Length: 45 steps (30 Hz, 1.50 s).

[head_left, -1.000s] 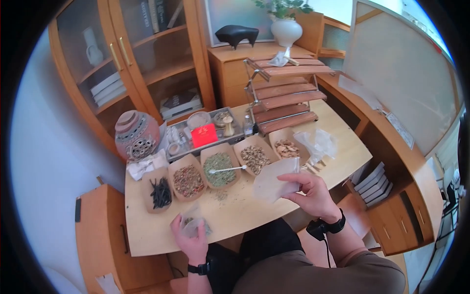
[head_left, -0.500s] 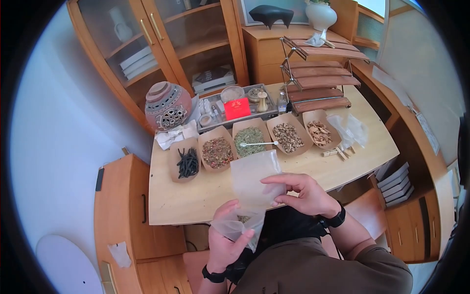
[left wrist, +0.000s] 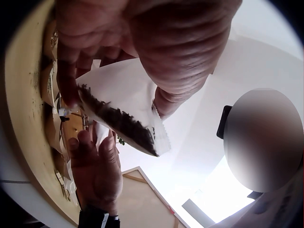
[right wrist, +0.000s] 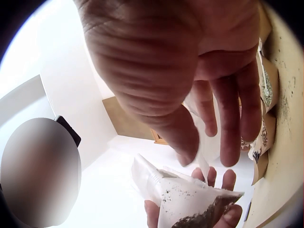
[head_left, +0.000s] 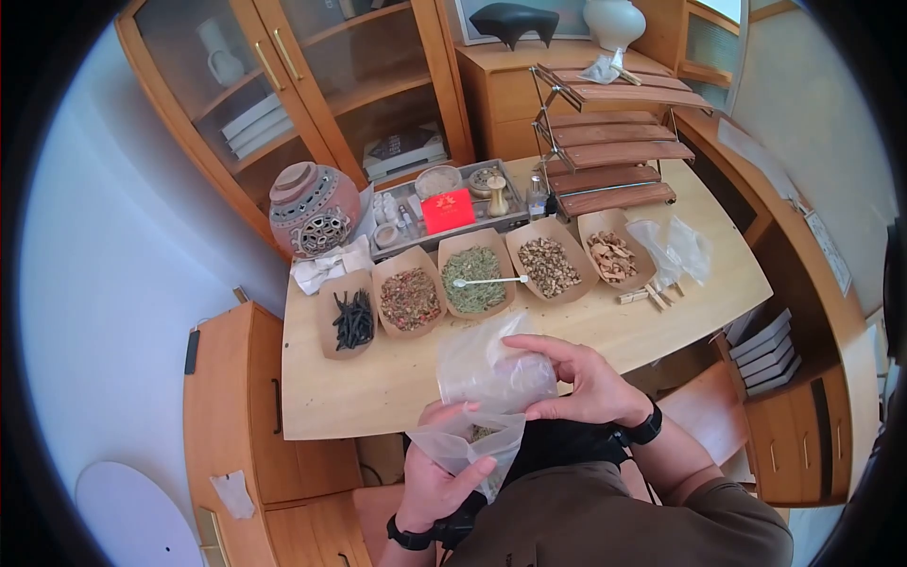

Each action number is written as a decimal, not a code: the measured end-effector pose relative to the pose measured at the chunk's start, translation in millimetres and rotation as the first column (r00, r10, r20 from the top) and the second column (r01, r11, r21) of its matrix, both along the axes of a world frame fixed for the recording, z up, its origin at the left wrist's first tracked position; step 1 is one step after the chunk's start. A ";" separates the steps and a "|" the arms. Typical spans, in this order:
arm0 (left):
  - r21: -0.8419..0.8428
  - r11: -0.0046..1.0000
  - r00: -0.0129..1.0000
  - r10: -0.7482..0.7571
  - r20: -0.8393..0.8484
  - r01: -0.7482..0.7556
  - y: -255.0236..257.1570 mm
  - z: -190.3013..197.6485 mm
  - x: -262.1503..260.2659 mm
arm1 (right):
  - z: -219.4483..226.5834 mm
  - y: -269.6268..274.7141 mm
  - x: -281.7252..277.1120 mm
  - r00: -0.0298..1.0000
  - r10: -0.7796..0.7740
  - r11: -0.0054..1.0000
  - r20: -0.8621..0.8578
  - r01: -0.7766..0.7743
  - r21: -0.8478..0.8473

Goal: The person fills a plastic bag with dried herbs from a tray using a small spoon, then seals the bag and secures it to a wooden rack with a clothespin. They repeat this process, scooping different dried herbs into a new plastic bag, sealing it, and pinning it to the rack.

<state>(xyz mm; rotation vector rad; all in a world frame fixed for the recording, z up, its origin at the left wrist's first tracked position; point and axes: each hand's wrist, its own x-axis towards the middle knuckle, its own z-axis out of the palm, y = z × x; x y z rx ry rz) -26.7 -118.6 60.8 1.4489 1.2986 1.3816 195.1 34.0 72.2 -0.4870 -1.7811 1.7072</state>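
Near the table's front edge, my left hand (head_left: 436, 482) grips a translucent pouch (head_left: 446, 440) between thumb and fingers, its mouth spread upward. Dark dried herb bits (left wrist: 118, 118) lie along the pouch's bottom in the left wrist view. Just above and to the right, my right hand (head_left: 595, 386) pinches a second translucent pouch (head_left: 472, 364) between thumb and forefinger. This one looks flat, with nothing seen inside, and its lower edge overlaps the first pouch's mouth in the head view. In the right wrist view the filled pouch (right wrist: 183, 202) hangs below the right thumb.
Beyond the hands stands a row of paper trays: black strips (head_left: 353, 319), a reddish mix (head_left: 409, 299), green herbs (head_left: 472, 265) with a white spoon (head_left: 491, 281) across, brown pieces (head_left: 548, 267) and slices (head_left: 612, 257). Clothespins (head_left: 644, 296) and clear bags (head_left: 682, 249) lie right.
My left hand has moved right with the filled pouch, close to the right hand. The right hand's pouch has come down over it and now looks creased. The head view has shifted.
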 end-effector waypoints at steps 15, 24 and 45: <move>0.010 1.000 1.000 -0.008 0.019 0.008 -0.2 2.4 3.6 | -35.0 21.1 -6.6 0.940 -0.327 0.826 -0.100 0.336 0.453; 0.024 0.999 0.994 0.040 0.098 -0.042 -0.2 2.1 -6.9 | -26.6 22.0 7.8 0.982 -0.141 0.984 0.127 0.152 -0.087; -0.155 0.971 0.974 -0.202 -0.104 0.185 -0.2 -13.5 4.2 | -35.1 1.6 -14.5 0.980 -0.128 0.986 0.150 0.142 -0.089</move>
